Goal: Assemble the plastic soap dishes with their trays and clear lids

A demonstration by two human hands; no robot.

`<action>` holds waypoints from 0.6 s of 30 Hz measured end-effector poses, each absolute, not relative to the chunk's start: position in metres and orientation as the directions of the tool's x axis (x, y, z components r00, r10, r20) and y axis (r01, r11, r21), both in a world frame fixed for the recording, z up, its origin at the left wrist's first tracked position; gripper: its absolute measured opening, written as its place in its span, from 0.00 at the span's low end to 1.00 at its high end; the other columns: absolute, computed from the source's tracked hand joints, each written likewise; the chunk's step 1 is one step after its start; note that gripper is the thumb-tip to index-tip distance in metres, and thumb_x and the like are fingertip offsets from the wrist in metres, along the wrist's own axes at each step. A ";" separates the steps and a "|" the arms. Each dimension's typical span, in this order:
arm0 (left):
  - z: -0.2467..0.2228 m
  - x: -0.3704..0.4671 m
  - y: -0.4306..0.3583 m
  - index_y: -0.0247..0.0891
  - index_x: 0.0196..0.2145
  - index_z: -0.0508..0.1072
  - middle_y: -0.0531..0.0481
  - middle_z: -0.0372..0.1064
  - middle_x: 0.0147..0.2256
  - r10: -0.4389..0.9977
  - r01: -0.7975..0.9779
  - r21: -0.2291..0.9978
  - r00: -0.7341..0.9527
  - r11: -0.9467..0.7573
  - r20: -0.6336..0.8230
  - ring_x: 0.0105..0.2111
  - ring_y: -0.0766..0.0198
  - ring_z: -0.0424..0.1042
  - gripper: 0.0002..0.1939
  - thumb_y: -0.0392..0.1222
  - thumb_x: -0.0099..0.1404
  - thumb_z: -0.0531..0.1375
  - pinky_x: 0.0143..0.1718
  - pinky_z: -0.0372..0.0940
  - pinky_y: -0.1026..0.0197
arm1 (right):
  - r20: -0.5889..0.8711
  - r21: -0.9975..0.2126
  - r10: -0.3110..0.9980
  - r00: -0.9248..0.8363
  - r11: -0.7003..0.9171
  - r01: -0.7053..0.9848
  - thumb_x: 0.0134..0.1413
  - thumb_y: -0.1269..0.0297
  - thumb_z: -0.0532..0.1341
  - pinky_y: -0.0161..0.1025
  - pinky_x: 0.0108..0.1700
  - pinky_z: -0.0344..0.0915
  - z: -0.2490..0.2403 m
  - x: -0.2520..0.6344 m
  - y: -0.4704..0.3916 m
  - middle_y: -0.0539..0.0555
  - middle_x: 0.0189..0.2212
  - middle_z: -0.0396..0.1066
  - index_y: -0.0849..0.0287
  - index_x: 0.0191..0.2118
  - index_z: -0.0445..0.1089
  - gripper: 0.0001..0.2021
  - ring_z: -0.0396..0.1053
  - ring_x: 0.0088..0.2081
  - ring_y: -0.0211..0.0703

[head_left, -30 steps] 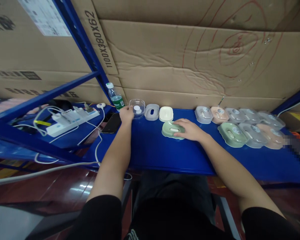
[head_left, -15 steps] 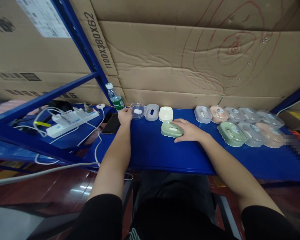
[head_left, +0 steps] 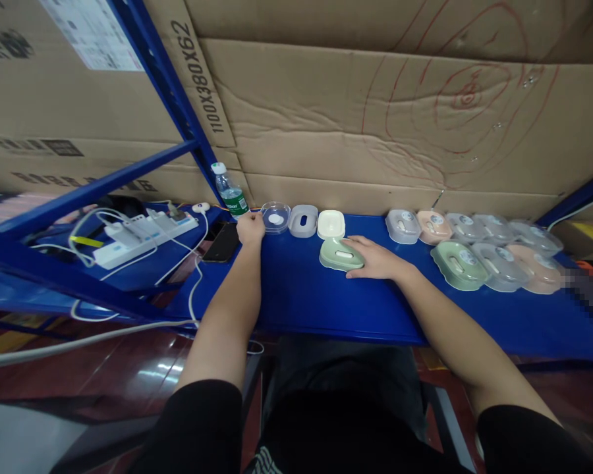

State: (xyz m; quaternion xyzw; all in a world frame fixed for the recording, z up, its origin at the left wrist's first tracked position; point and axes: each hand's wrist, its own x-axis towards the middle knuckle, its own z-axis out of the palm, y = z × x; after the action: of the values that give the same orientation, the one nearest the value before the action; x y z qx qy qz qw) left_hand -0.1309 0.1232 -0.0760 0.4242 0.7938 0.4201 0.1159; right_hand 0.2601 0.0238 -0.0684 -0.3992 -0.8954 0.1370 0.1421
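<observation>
My right hand curls round the right end of a green lidded box on the blue table, thumb on the near side and fingers on the far side. Behind that box lies a cream tray. To its left come a grey lid with an oval slot and a clear plastic cover with a white label. Close against the cover's left edge, my left hand is closed with its fingers bent; whatever they may hold is hidden.
A water bottle stands behind my left hand, and a dark phone lies beside it. A power strip with cables is further left. Several lidded boxes, including a green one, fill the right side. Cardboard backs the table.
The view has shifted slightly. My left hand's fingers look more tightly curled beside the clear cover. My right hand keeps its hold on the green box, which stays in place.
</observation>
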 end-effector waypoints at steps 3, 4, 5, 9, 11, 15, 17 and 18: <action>-0.074 -0.129 0.121 0.40 0.43 0.83 0.38 0.82 0.49 0.780 0.583 0.756 -0.605 0.298 0.159 0.53 0.46 0.79 0.13 0.47 0.74 0.60 0.56 0.70 0.50 | 0.139 -0.355 0.756 -0.640 0.641 0.680 0.51 0.40 0.75 0.67 0.70 0.63 -0.069 0.260 0.024 0.67 0.74 0.56 0.53 0.77 0.57 0.53 0.60 0.72 0.73; -0.073 -0.128 0.120 0.40 0.43 0.83 0.38 0.82 0.49 0.782 0.585 0.753 -0.603 0.302 0.155 0.53 0.46 0.79 0.13 0.47 0.74 0.60 0.56 0.70 0.50 | 0.139 -0.356 0.756 -0.640 0.641 0.680 0.51 0.40 0.75 0.67 0.70 0.63 -0.069 0.260 0.024 0.67 0.74 0.56 0.53 0.77 0.57 0.53 0.60 0.72 0.72; -0.072 -0.128 0.120 0.40 0.43 0.83 0.38 0.82 0.48 0.785 0.586 0.751 -0.601 0.304 0.151 0.53 0.45 0.79 0.13 0.47 0.74 0.60 0.56 0.70 0.50 | 0.141 -0.357 0.756 -0.640 0.642 0.679 0.51 0.40 0.75 0.67 0.71 0.63 -0.069 0.260 0.024 0.67 0.75 0.56 0.53 0.77 0.57 0.53 0.60 0.72 0.72; -0.068 -0.125 0.116 0.40 0.42 0.83 0.38 0.82 0.47 0.792 0.587 0.749 -0.594 0.307 0.141 0.54 0.44 0.78 0.14 0.48 0.75 0.59 0.56 0.70 0.50 | 0.146 -0.355 0.752 -0.643 0.647 0.675 0.51 0.40 0.75 0.68 0.70 0.63 -0.069 0.261 0.024 0.68 0.74 0.57 0.54 0.77 0.58 0.52 0.60 0.72 0.73; -0.064 -0.123 0.114 0.39 0.46 0.83 0.38 0.81 0.49 0.786 0.583 0.753 -0.600 0.306 0.146 0.55 0.44 0.78 0.16 0.49 0.76 0.58 0.57 0.69 0.50 | 0.155 -0.363 0.748 -0.645 0.651 0.667 0.51 0.41 0.76 0.69 0.70 0.63 -0.069 0.261 0.025 0.68 0.74 0.57 0.53 0.76 0.58 0.52 0.60 0.72 0.73; -0.051 -0.115 0.106 0.35 0.55 0.79 0.36 0.76 0.57 0.718 0.638 0.755 -0.597 0.154 0.358 0.60 0.48 0.73 0.17 0.46 0.77 0.57 0.63 0.65 0.52 | 0.186 -0.377 0.737 -0.650 0.665 0.645 0.49 0.42 0.76 0.69 0.69 0.63 -0.069 0.260 0.026 0.68 0.73 0.60 0.53 0.76 0.59 0.52 0.62 0.71 0.73; -0.041 -0.106 0.100 0.34 0.54 0.78 0.37 0.75 0.56 0.697 0.709 0.705 -0.497 -0.016 0.516 0.60 0.51 0.72 0.16 0.44 0.77 0.57 0.65 0.64 0.54 | 0.210 -0.387 0.725 -0.656 0.678 0.625 0.50 0.43 0.76 0.69 0.70 0.63 -0.069 0.259 0.026 0.67 0.72 0.61 0.53 0.75 0.59 0.51 0.64 0.70 0.71; -0.037 -0.099 0.096 0.34 0.53 0.79 0.38 0.76 0.55 0.707 0.738 0.666 -0.414 -0.108 0.573 0.59 0.52 0.73 0.15 0.44 0.77 0.58 0.64 0.64 0.54 | 0.223 -0.391 0.717 -0.661 0.686 0.613 0.50 0.44 0.76 0.68 0.70 0.63 -0.069 0.259 0.026 0.66 0.71 0.62 0.52 0.75 0.59 0.51 0.64 0.70 0.70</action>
State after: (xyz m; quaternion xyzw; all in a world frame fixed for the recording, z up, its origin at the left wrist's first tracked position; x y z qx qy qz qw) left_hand -0.0994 0.0956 -0.0367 0.5412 0.6676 0.5110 -0.0149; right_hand 0.2586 0.0256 -0.0686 -0.3694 -0.9000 0.1424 0.1824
